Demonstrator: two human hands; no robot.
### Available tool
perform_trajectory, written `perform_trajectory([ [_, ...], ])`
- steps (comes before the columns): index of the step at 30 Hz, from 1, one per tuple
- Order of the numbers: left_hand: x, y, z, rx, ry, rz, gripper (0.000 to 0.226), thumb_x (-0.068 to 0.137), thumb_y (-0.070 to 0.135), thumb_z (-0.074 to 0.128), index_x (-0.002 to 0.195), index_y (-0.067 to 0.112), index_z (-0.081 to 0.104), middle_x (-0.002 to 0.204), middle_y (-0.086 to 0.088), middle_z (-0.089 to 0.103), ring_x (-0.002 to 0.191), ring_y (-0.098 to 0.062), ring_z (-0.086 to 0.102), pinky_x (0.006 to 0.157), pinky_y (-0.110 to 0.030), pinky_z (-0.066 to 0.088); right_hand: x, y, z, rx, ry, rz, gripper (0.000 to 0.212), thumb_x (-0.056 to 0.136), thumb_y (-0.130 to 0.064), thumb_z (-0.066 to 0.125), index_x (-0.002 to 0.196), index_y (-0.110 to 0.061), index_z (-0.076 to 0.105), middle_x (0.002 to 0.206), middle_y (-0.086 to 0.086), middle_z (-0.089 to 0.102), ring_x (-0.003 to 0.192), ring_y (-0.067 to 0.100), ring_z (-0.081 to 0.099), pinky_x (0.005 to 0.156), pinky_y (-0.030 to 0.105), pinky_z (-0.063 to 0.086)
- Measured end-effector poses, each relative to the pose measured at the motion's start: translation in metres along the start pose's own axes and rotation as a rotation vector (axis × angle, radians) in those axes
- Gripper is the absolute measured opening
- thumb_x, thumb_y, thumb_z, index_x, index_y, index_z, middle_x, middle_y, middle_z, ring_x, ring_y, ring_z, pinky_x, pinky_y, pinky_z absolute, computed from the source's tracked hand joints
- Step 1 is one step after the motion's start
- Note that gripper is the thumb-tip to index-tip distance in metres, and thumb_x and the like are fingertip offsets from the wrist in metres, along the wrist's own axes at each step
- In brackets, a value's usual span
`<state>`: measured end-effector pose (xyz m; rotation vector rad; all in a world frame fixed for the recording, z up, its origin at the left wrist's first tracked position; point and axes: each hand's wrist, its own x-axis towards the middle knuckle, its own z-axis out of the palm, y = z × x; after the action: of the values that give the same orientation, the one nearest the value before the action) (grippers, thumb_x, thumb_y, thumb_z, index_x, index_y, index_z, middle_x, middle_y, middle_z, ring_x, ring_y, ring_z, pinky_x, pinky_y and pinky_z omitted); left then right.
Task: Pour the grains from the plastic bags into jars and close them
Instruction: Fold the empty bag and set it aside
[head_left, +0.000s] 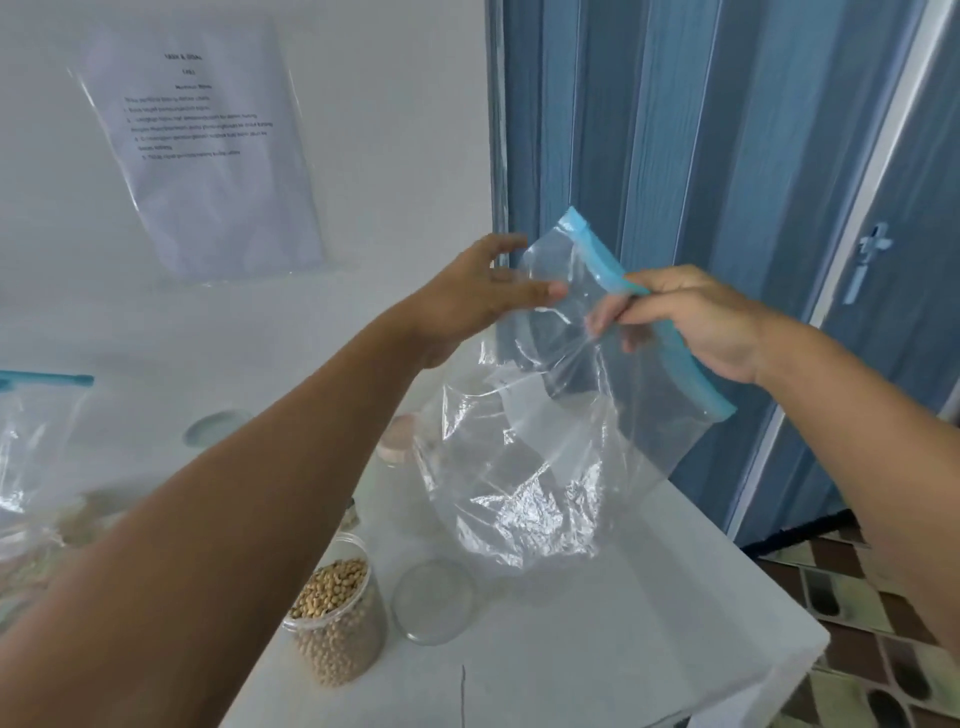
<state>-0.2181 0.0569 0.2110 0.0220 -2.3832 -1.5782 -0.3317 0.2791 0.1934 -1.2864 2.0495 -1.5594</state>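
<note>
Held up over the white table (649, 649), well above its top: empty clear zip bag (545, 457), crumpled, hanging down, blue zip strip (644, 306) running diagonally along its upper right edge. No grains seen inside.

Right hand (696, 322) gripped the bag at the blue strip, fingers curled round it, thumb and fingertips pinching plastic just below the strip. Left hand (483, 301) reached in from the left to the bag's top left corner; thumb lay on the plastic, other fingers spread behind it, partly hidden, so looked like a loose pinch on the bag's edge, not 100% clear.

Below, on the table near its front left: clear plastic jar (337, 618), upright, no lid on, filled w/ pale round soybeans nearly to the rim. Just beside it on the right, apart from it: clear round lid (434, 600), lying flat.

Further back, under the left forearm & behind the hanging bag: second round lid (215, 427) flat on the table, plus a pinkish jar-like thing (400, 439), blurred, contents unreadable.

Far left edge: another zip bag (36, 441) w/ blue strip, standing, some brownish grains at its bottom, blurred.

On the wall behind: printed sheet (208, 150) in a plastic sleeve, text too blurred to read. Right side: blue folding door (701, 130); patterned floor tiles (883, 623) beyond the table's corner.
</note>
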Motion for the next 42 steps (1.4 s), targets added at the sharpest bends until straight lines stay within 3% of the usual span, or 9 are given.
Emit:
perform_trajectory([
  [6, 0.011, -0.018, 0.014, -0.111, 0.191, 0.061, 0.02, 0.097, 0.019, 0.074, 0.102, 0.0, 0.075, 0.087, -0.009, 0.073, 0.074, -0.016, 0.07, 0.075, -0.03, 0.062, 0.005, 0.028, -0.003, -0.461, 0.267, -0.069, 0.032, 0.099, -0.024, 0.07, 0.108, -0.054, 0.07, 0.13, -0.013, 0.055, 0.129, 0.011, 0.048, 0.112, 0.029, 0.035],
  [13, 0.028, -0.029, 0.013, -0.34, 0.385, -0.088, 0.021, 0.103, 0.021, 0.067, 0.099, 0.0, 0.071, 0.084, -0.009, 0.072, 0.071, -0.02, 0.071, 0.057, -0.023, 0.054, -0.012, 0.071, 0.027, -0.341, 0.816, -0.209, 0.043, 0.087, -0.025, 0.082, 0.124, -0.039, 0.063, 0.145, 0.0, 0.033, 0.143, 0.013, 0.027, 0.122, 0.03, 0.024],
  [17, 0.034, -0.031, 0.006, -0.563, 0.289, -0.202, 0.013, 0.103, 0.021, 0.065, 0.1, 0.009, 0.07, 0.082, -0.004, 0.073, 0.066, -0.016, 0.067, 0.074, -0.03, 0.057, -0.008, 0.092, 0.036, 0.092, 0.683, 0.116, 0.03, 0.091, -0.029, 0.079, 0.109, -0.05, 0.068, 0.148, -0.008, 0.044, 0.142, 0.013, 0.038, 0.119, 0.043, 0.037],
  [22, 0.037, -0.036, -0.002, -0.875, 0.248, -0.354, 0.01, 0.102, 0.017, 0.067, 0.1, 0.007, 0.068, 0.089, -0.008, 0.072, 0.058, -0.015, 0.066, 0.061, -0.026, 0.061, 0.0, 0.102, 0.03, 0.457, 0.502, 0.177, 0.015, 0.096, -0.019, 0.072, 0.108, -0.026, 0.076, 0.127, -0.001, 0.072, 0.117, 0.02, 0.07, 0.091, 0.036, 0.054],
  [27, 0.019, -0.066, -0.003, -0.322, 0.291, -0.054, 0.073, 0.093, 0.014, 0.078, 0.144, 0.044, 0.035, 0.115, -0.009, 0.073, 0.094, -0.028, 0.078, 0.082, -0.041, 0.064, 0.018, 0.114, 0.01, 0.328, 0.505, 0.216, 0.017, 0.099, -0.009, 0.066, 0.108, -0.02, 0.077, 0.104, 0.0, 0.08, 0.093, 0.011, 0.072, 0.065, 0.022, 0.048],
  [29, 0.009, -0.075, 0.002, -0.177, 0.263, 0.011, 0.069, 0.093, 0.011, 0.076, 0.139, 0.051, 0.043, 0.118, -0.009, 0.069, 0.093, -0.026, 0.076, 0.083, -0.041, 0.064, 0.026, 0.124, -0.003, 0.251, 0.437, 0.233, 0.017, 0.099, -0.01, 0.068, 0.104, -0.022, 0.079, 0.098, -0.008, 0.079, 0.085, 0.008, 0.067, 0.07, 0.025, 0.043],
  [33, 0.005, -0.086, 0.021, -0.143, 0.281, -0.119, 0.016, 0.1, 0.009, 0.067, 0.105, 0.019, 0.079, 0.108, -0.016, 0.075, 0.083, -0.028, 0.073, 0.091, -0.045, 0.063, 0.039, 0.147, -0.023, 0.224, 0.23, 0.353, 0.019, 0.096, -0.009, 0.07, 0.098, -0.023, 0.083, 0.106, 0.006, 0.079, 0.098, 0.024, 0.063, 0.091, 0.038, 0.045],
  [38, 0.02, -0.093, 0.051, -0.394, 0.398, -0.322, 0.011, 0.096, 0.006, 0.07, 0.103, 0.004, 0.078, 0.094, -0.01, 0.076, 0.075, -0.023, 0.068, 0.072, -0.031, 0.064, 0.053, 0.163, -0.066, 0.313, 0.044, 0.449, 0.022, 0.086, -0.006, 0.074, 0.108, -0.006, 0.078, 0.112, 0.013, 0.078, 0.109, 0.029, 0.063, 0.111, 0.045, 0.043],
  [42, 0.029, -0.121, 0.067, -0.46, 0.464, -0.425, 0.017, 0.094, 0.007, 0.073, 0.11, 0.002, 0.075, 0.088, -0.006, 0.071, 0.064, -0.013, 0.068, 0.061, -0.021, 0.056, 0.066, 0.195, -0.064, 0.305, -0.08, 0.527, 0.013, 0.088, -0.01, 0.077, 0.1, -0.013, 0.082, 0.114, 0.014, 0.077, 0.103, 0.029, 0.063, 0.103, 0.044, 0.049],
])
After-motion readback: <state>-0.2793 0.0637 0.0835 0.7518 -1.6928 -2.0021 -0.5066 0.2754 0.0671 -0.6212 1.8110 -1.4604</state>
